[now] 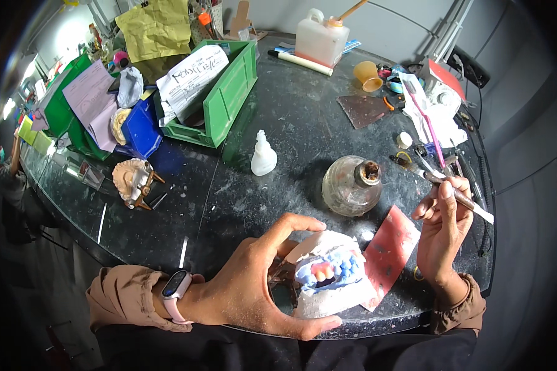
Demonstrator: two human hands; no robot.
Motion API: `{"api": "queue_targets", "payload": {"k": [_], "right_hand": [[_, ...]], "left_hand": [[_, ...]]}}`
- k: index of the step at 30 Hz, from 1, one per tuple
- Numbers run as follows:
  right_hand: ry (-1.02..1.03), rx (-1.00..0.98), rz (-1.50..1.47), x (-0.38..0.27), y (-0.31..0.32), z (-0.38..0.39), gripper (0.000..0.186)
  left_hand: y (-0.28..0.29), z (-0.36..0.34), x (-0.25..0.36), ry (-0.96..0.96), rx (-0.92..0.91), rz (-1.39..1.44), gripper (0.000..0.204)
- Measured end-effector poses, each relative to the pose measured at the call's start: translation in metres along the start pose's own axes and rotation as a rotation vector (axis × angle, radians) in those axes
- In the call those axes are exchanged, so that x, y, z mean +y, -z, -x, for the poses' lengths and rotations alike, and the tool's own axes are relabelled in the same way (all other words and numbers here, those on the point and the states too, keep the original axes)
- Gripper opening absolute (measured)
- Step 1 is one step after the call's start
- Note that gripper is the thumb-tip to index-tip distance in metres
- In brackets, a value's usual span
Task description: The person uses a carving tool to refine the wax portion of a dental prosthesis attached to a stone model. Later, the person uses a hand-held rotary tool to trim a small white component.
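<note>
Most of the frame is filled by a dark, dusty benchtop (229, 198). At lower centre, a white-and-blue dental model (332, 272) is clasped in the left hand (250, 278); at right, well apart, a slim tool (471, 204) is pinched by the right hand (444, 232). Beyond are set a glass bottle (346, 190) and, at upper left, a green bin (231, 99).
</note>
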State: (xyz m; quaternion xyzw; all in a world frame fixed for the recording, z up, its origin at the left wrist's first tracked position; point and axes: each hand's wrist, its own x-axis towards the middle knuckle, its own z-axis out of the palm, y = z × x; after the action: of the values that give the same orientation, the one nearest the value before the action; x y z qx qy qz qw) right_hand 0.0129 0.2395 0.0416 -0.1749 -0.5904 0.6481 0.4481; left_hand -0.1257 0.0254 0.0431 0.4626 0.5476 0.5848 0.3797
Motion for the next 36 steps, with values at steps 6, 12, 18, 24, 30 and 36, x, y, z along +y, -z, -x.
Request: {"api": "queue_targets", "payload": {"k": [6, 12, 18, 24, 30, 36], "right_hand": [[0.028, -0.048, 0.035, 0.000, 0.005, 0.002, 0.012], [0.068, -0.085, 0.057, 0.001, -0.001, 0.002, 0.011], [0.011, -0.006, 0.127, 0.003, -0.009, 0.005, 0.008], [-0.012, 0.016, 0.161, 0.004, -0.011, 0.004, 0.010], [0.002, 0.009, 0.167, 0.005, -0.010, 0.004, 0.008], [0.008, 0.006, 0.172, 0.005, -0.009, 0.004, 0.007]], "left_hand": [[0.000, -0.002, 0.001, 0.075, 0.001, 0.082, 0.087], [0.004, -0.003, 0.004, -0.014, -0.073, -0.134, 0.089], [0.003, 0.000, 0.002, -0.049, -0.066, -0.175, 0.094], [0.004, 0.000, -0.001, -0.015, -0.073, -0.138, 0.102], [0.007, -0.001, 0.000, 0.041, -0.091, -0.108, 0.100], [0.005, 0.000, -0.001, 0.047, -0.065, -0.103, 0.099]]}}
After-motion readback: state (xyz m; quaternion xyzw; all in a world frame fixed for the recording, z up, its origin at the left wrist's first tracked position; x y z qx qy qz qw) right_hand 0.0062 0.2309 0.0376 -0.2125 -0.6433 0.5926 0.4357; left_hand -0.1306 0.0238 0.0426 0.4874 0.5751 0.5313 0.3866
